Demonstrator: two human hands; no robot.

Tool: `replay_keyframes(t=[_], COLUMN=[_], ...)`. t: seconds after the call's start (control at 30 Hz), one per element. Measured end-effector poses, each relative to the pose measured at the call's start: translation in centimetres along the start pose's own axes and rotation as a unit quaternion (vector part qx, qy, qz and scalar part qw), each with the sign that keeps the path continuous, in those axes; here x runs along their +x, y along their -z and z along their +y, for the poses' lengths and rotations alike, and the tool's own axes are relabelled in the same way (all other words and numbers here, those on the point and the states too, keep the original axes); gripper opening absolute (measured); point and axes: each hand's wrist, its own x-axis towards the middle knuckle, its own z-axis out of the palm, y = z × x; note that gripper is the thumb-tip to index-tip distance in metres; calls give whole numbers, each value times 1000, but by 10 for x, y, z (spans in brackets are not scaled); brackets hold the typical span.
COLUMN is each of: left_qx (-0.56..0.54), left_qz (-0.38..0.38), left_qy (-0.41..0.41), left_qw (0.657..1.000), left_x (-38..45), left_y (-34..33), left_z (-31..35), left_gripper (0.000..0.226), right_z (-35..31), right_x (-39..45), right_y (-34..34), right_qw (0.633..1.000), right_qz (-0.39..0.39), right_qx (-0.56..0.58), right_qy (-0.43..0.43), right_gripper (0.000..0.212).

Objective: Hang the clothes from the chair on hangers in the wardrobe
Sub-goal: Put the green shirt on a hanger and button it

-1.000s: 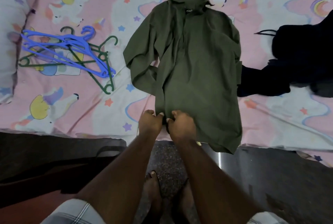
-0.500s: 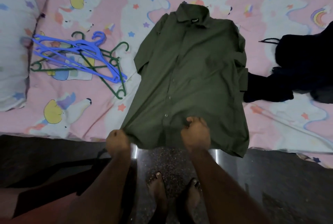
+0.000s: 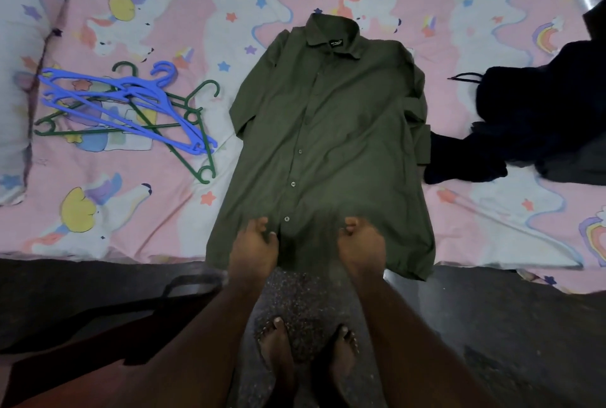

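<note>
Across the top two-thirds of the head view, a bed (image 3: 164, 237) runs side to side, covered by a pink and white sheet printed with unicorns, stars and rainbows; a pale pillow (image 3: 16, 89) sits at its far left. Dark floor below the bed edge, speckled between the person's two bare feet. Olive-green shirt (image 3: 331, 132) lies flat in the middle of the bed, front up, buttoned down the placket, collar at the far side with a small black label showing, hem hanging just over the near bed edge; its right sleeve is folded in along the body. Heap of dark clothes (image 3: 537, 125) on the bed just right of the shirt, touching its sleeve, a thin black loop sticking out toward the left. Pile of hangers (image 3: 131, 109) on the bed left of the shirt, near but apart: blue ones crossed over green ones, hooks pointing away. Left hand (image 3: 254, 248) at the shirt's lower front, left of the button line, its grip curled with fingertips pinching the cloth. Right hand (image 3: 360, 248) at the same height, right of the placket, fingers bunched and likewise gripping the fabric. Both forearms reach up from the bottom of the view.
</note>
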Motion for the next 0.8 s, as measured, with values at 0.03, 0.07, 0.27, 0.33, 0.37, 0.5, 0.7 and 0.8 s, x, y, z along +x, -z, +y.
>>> replay_keyframes(t=[0.03,0.07,0.27,0.33,0.37,0.5,0.7,0.8], left_qx=[-6,-9,48,84,105,152,162,162], left_qz=[-4,-7,-69,-80,-83,-134,-155,-155], left_qy=[-12,-24,-168,-214,-228,-213,-173,-170], left_qw=[1000,1000,982,970,964,956,959,960], left_x=[-1,-2,-10,-13,-16,-21,-21,-25], left_y=[-8,-16,-80,-104,-116,-167,-213,-220], left_z=[6,13,73,91,100,129,137,150], left_gripper=[33,34,43,44,44,50,38,27], right_z=[9,19,72,82,86,95,108,114], right_x=[7,14,63,79,87,114,134,135], right_y=[9,19,72,79,81,80,65,74], right_qw=[1000,999,989,989,990,998,999,998], right_qz=[13,28,87,83,79,47,8,14], right_qx=[-4,-3,43,64,68,30,26,57], right_qy=[-14,-30,-111,-103,-92,-40,-24,-23], right_gripper=[28,27,28,29,30,35,27,23])
